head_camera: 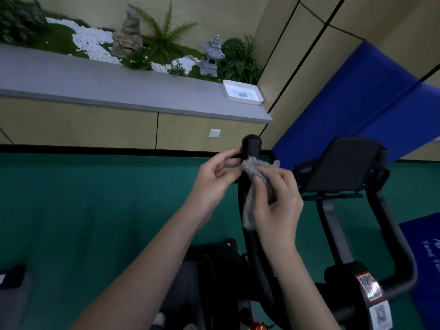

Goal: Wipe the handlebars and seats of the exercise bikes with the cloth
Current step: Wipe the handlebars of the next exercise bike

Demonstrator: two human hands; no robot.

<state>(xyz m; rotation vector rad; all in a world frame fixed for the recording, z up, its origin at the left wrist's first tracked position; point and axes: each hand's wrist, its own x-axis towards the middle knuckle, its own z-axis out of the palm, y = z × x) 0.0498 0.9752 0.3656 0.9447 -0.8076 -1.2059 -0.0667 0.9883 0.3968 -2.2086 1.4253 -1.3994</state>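
A tray (243, 101) sits on the ledge (119, 84) behind the handlebar (251, 146)

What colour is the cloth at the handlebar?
The cloth is light grey, seen best in the head view.

green floor (95, 210) bears the exercise bike (345, 163), blue mat (426, 234).

The scene is taken from a single wide-angle view, worn at head height. It is aimed forward and down along both forearms, so the left hand (214, 179) and right hand (276, 201) are caught close, near mid-frame, at the cloth (250, 167) and handlebar (251, 145). The floor (95, 198) and wall (309, 55) are taken in beyond. The frame is rolled, and lines are bent towards its edges.
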